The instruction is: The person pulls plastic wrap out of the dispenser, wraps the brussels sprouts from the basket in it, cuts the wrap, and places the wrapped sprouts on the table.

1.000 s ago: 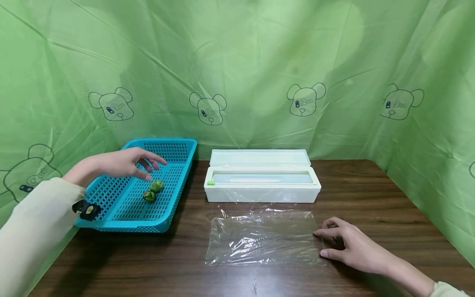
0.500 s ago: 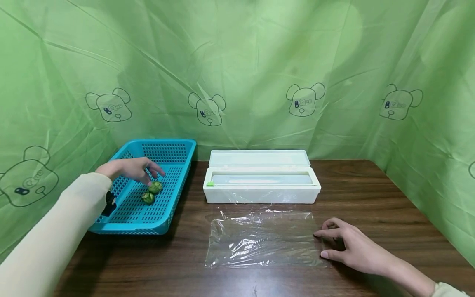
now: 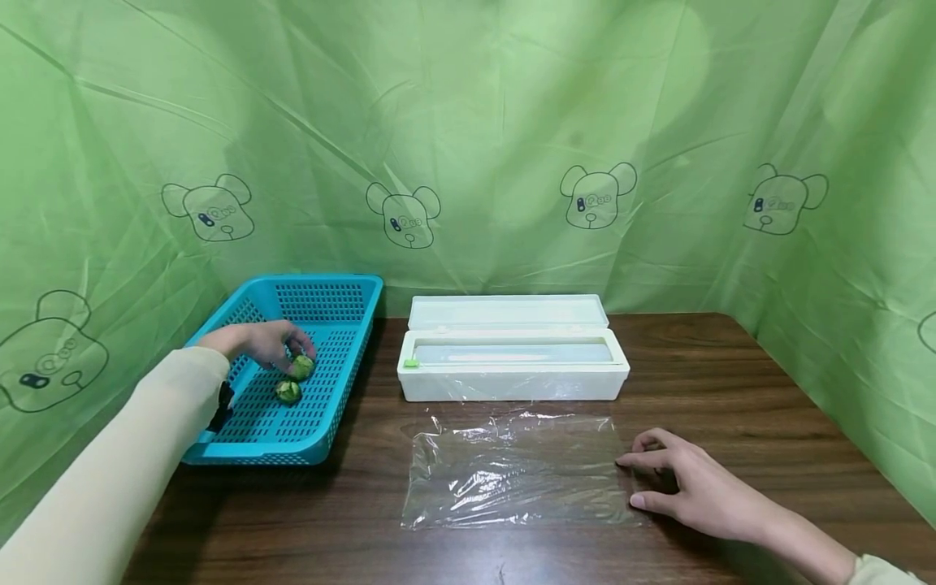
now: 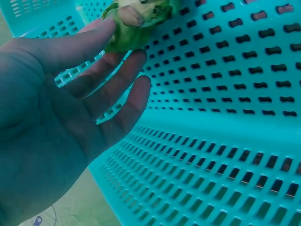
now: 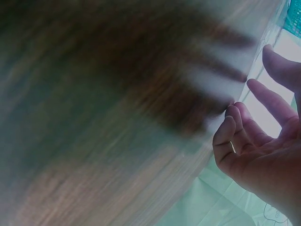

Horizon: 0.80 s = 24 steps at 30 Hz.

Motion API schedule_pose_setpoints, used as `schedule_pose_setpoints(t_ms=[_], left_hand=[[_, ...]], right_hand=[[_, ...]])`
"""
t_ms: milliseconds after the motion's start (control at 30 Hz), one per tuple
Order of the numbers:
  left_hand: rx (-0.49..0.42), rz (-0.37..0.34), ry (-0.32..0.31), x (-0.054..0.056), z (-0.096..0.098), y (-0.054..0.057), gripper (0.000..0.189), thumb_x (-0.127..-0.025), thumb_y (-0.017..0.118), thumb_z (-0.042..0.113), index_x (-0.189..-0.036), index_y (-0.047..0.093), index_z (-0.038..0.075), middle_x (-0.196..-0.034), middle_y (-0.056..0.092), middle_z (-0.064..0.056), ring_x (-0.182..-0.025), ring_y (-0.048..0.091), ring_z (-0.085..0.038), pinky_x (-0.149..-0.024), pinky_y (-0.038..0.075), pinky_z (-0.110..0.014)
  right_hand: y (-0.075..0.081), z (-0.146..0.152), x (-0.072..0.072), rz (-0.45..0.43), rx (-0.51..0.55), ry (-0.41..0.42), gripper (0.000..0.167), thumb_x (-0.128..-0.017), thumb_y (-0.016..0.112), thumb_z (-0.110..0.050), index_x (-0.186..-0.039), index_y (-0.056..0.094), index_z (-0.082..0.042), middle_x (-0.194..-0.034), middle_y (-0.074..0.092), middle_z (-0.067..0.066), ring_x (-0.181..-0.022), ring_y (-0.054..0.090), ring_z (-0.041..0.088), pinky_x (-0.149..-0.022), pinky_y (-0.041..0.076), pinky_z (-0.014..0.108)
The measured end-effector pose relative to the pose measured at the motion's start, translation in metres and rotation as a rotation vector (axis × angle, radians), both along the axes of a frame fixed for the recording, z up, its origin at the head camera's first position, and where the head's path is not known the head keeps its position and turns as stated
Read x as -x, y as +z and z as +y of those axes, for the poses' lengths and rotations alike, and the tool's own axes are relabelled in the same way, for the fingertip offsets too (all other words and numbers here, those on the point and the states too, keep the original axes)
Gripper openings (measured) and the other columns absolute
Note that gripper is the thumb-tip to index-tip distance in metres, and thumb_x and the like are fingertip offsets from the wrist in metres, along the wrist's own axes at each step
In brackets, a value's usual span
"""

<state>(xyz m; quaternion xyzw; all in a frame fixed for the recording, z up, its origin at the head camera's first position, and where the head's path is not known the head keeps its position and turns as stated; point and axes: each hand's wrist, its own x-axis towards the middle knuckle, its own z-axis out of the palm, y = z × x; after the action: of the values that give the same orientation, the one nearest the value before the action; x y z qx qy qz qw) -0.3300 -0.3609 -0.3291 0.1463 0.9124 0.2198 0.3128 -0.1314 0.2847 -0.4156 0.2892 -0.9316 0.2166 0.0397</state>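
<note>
In the blue plastic basket point(image 3: 354, 357) on the left, my left hand point(image 3: 272, 343) has its thumb and fingers around one green Brussels sprout point(image 3: 301, 368). The left wrist view shows my thumb against the cut end of this Brussels sprout point(image 4: 136, 21), with fingers behind it. A second Brussels sprout point(image 3: 288, 393) lies on the basket floor just in front. Over on the right, my right hand point(image 3: 691, 485) rests with loosely bent fingers at the right edge of a flat sheet of cling film point(image 3: 512, 471). In the right wrist view, its fingertips come down at the tabletop.
Behind the film stands a white cling film dispenser point(image 3: 514, 383), its lid point(image 3: 508, 311) raised and a green slide cutter point(image 3: 411, 363) at its left end. Green cloth printed with bear faces point(image 3: 468, 146) encloses the wooden table point(image 3: 731, 382) at the back and sides.
My left hand has come down into the basket and its fingers have closed around the farther Brussels sprout. My right hand and the film have stayed put.
</note>
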Motion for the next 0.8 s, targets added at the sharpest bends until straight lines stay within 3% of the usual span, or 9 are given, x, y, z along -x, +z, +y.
schedule_pose_setpoints(t_ms=[100,167,333,500,633,800], left_hand=[[-0.012,-0.002,0.021,0.0,-0.002,-0.003,0.043,-0.093,0.068,-0.012,-0.135,0.058,-0.01,-0.129,0.057,-0.03,-0.075,0.054,-0.018,-0.068,0.05,-0.037],[-0.013,0.007,0.028,0.0,-0.002,-0.004,0.042,-0.093,0.068,-0.012,-0.134,0.058,-0.01,-0.127,0.058,-0.03,-0.076,0.056,-0.018,-0.07,0.052,-0.037],[0.015,0.085,0.018,0.001,-0.004,-0.006,0.044,-0.093,0.071,-0.006,-0.134,0.058,-0.013,-0.127,0.059,-0.033,-0.099,0.064,-0.031,-0.078,0.058,-0.043],[0.021,0.175,-0.013,0.005,0.0,-0.01,0.046,-0.095,0.073,0.0,-0.135,0.057,-0.016,-0.132,0.059,-0.036,-0.119,0.06,-0.047,-0.085,0.06,-0.044],[-0.003,0.173,-0.015,0.007,0.007,-0.014,0.046,-0.096,0.073,0.0,-0.137,0.059,-0.012,-0.136,0.057,-0.036,-0.125,0.056,-0.051,-0.09,0.059,-0.047],[-0.038,0.123,0.029,0.008,0.012,-0.017,0.046,-0.096,0.072,-0.001,-0.14,0.058,-0.007,-0.132,0.057,-0.032,-0.11,0.064,-0.038,-0.088,0.058,-0.049]], right_hand=[[0.001,0.0,0.0,-0.006,-0.002,-0.003,0.042,-0.089,0.085,-0.042,-0.126,0.077,-0.024,-0.122,0.056,-0.007,-0.102,0.056,0.011,-0.08,0.049,0.034],[0.0,0.0,0.0,-0.007,-0.001,-0.001,0.042,-0.089,0.085,-0.042,-0.125,0.077,-0.023,-0.122,0.056,-0.007,-0.101,0.055,0.011,-0.079,0.049,0.034],[0.0,0.0,0.0,0.008,0.008,0.007,0.041,-0.089,0.086,-0.041,-0.125,0.077,-0.023,-0.121,0.056,-0.008,-0.1,0.055,0.01,-0.079,0.049,0.033],[-0.002,0.001,0.0,0.011,0.023,0.009,0.04,-0.089,0.086,-0.04,-0.124,0.077,-0.024,-0.121,0.056,-0.007,-0.098,0.055,0.008,-0.077,0.049,0.032],[-0.003,0.001,0.001,0.025,0.038,0.024,0.04,-0.089,0.086,-0.039,-0.124,0.077,-0.024,-0.12,0.057,-0.007,-0.097,0.055,0.007,-0.076,0.049,0.031],[-0.004,0.001,0.002,0.038,0.055,0.045,0.04,-0.089,0.086,-0.038,-0.125,0.077,-0.021,-0.119,0.057,-0.006,-0.097,0.055,0.007,-0.075,0.049,0.031]])
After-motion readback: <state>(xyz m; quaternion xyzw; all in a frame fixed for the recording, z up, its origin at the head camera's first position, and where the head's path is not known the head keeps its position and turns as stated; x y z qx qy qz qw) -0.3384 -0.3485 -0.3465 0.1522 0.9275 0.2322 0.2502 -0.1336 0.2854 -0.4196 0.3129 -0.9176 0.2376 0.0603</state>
